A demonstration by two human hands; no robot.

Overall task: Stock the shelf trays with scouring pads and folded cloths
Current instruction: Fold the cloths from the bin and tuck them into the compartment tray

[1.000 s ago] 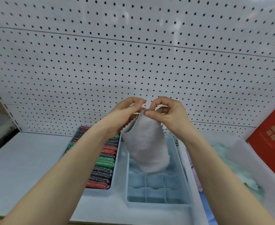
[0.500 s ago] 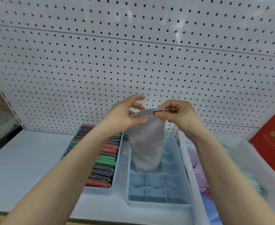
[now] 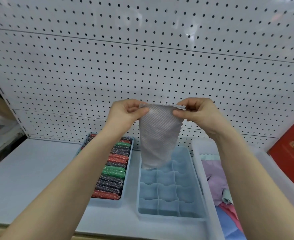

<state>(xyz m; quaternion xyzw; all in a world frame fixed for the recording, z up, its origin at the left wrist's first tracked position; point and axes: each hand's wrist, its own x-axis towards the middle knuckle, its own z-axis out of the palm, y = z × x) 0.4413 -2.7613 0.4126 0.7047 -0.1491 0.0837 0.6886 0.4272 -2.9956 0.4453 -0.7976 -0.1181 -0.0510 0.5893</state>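
White pegboard back wall above a pale grey shelf, softly lit.

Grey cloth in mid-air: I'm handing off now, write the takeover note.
Left hand and right hand each pinch a top corner of the grey cloth, which hangs unfolded above the divided tray.
Done: scouring pads fill the left tray.
Left: fold this cloth and place it; the visible compartments are empty. More cloths wait in the white bin on the right.

White pegboard behind shelf; red box far right, printed marks perhaps lettering
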